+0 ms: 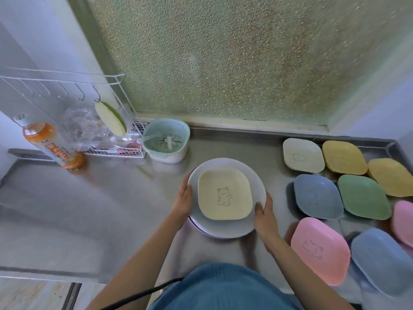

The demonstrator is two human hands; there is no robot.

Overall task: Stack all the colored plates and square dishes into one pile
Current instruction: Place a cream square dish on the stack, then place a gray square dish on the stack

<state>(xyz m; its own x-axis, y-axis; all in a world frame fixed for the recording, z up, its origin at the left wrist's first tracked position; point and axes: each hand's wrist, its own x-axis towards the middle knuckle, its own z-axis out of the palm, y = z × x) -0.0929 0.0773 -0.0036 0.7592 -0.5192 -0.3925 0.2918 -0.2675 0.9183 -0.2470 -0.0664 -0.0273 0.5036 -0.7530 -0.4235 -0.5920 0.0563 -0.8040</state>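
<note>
A pale yellow square dish (224, 194) with a bear drawing lies on a grey round plate (232, 227), which tops a small pile with a pink rim showing beneath. My left hand (183, 201) holds the pile's left edge. My right hand (264, 214) grips its right edge, thumb on the rim. To the right, several square dishes lie on the steel counter: cream (302, 155), two yellow (344, 156) (392, 176), blue (317, 196), green (364, 196), pink (320, 249), another blue (382, 259), and a pink one (404, 220) cut by the frame edge.
A mint strainer basket (166, 140) stands behind the pile. A white wire rack (107, 130) with hooks and a sponge is at the back left, with an orange drink bottle (51, 145) beside it. Frosted glass (223, 59) backs the counter (100, 198).
</note>
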